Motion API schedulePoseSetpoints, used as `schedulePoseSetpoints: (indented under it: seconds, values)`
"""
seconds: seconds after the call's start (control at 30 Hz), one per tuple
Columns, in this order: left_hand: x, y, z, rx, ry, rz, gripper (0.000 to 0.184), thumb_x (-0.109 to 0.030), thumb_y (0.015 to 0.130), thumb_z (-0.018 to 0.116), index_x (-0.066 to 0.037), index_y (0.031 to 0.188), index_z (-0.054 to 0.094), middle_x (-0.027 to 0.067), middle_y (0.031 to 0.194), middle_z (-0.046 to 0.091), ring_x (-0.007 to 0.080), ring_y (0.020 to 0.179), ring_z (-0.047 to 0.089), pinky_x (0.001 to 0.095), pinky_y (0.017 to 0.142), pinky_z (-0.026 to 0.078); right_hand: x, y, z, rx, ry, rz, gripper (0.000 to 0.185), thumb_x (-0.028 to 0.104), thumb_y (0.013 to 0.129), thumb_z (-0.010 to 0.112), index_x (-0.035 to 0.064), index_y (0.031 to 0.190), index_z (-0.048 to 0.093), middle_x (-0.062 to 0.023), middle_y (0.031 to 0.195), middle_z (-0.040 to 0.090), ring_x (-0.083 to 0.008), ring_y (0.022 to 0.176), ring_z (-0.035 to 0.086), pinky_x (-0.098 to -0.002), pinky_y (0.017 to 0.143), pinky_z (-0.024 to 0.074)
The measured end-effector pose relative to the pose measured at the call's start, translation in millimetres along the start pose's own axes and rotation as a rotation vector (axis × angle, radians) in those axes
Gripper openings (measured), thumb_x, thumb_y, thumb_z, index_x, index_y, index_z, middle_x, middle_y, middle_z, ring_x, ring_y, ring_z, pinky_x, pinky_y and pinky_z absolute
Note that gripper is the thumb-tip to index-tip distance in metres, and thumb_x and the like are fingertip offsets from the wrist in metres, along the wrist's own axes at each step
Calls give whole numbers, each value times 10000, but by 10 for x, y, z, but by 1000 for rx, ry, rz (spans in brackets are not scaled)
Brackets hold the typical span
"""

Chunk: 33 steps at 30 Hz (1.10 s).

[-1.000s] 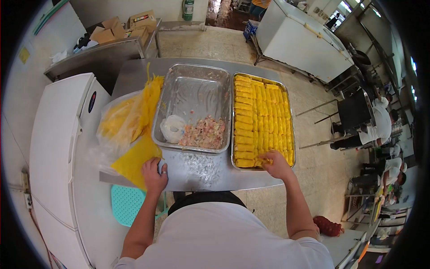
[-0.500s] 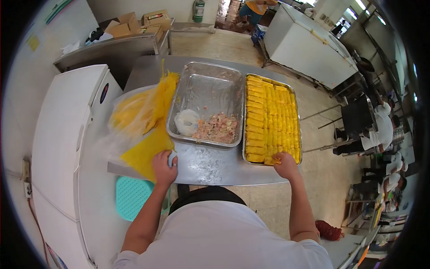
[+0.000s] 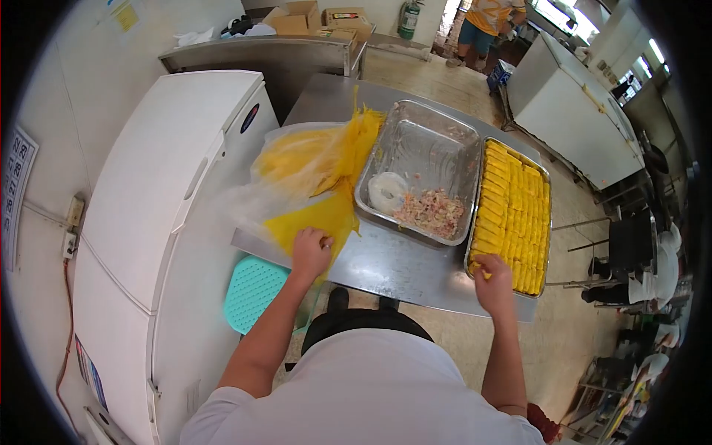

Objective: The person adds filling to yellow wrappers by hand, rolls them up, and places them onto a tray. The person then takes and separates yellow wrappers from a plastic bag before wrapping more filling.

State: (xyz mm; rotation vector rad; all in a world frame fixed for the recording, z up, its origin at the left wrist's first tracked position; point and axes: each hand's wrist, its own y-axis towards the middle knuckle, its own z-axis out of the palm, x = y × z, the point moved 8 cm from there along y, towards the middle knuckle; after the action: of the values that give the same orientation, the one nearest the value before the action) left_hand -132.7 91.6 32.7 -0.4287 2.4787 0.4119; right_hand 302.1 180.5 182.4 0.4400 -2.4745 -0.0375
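My left hand is closed with curled fingers at the near edge of a yellow wrapper sheet, seeming to pinch it. More yellow wrappers lie behind it in a clear plastic bag. My right hand is at the near left corner of a metal tray packed with rows of yellow rolls. Its fingers are closed on a roll, mostly hidden by the hand. Between the hands stands a deep metal pan holding chopped pinkish filling and a whitish round container.
A steel table carries everything. A white freezer stands left, with a turquoise stool beside it. Boxes sit on a back counter. A person in a yellow shirt stands beyond; other people are at right.
My view has turned left, so the table appears farther right. The pale grey thing seen at my left hand no longer shows. My right hand has shifted towards the tray's left corner.
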Motion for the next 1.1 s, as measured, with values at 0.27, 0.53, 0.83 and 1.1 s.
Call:
schedulePoseSetpoints:
  seconds: [0.27, 0.53, 0.83, 1.1]
  values:
    - [355, -14, -129, -194, -588, -324, 133, -66, 878, 770, -32, 1005, 758, 157, 1029, 759, 357, 1007, 713, 461, 877, 571, 701, -7, 608, 185, 167, -100, 226, 22, 878, 694, -15, 1091, 761, -198, 967, 717, -359, 909, 713, -449, 825, 573]
    - [-1040, -614, 411, 342, -181, 601, 292, -232, 869, 809, -75, 1111, 765, 148, 1286, 735, 353, 1262, 637, 503, 1106, 464, 690, 51, 721, 203, 107, -126, 206, 34, 883, 698, -2, 1074, 769, -191, 953, 720, -372, 873, 711, -447, 794, 574]
    - [-1000, -470, 540, 420, 109, 463, 585, -320, 932, 763, -97, 1458, 642, 146, 1652, 480, 350, 1572, 379, 640, 1259, 278, 517, 54, 1016, 209, 138, -113, 228, 13, 885, 666, -7, 1090, 764, -204, 995, 720, -391, 948, 706, -454, 844, 580]
    - [-1220, -249, 574, 443, 75, 460, 572, -346, 948, 739, -92, 1448, 629, 171, 1626, 497, 354, 1549, 399, 618, 1273, 273, 268, -152, 1698, 379, -233, -265, 233, 74, 850, 675, 3, 1051, 771, -251, 1100, 690, -426, 1053, 675, -496, 924, 568]
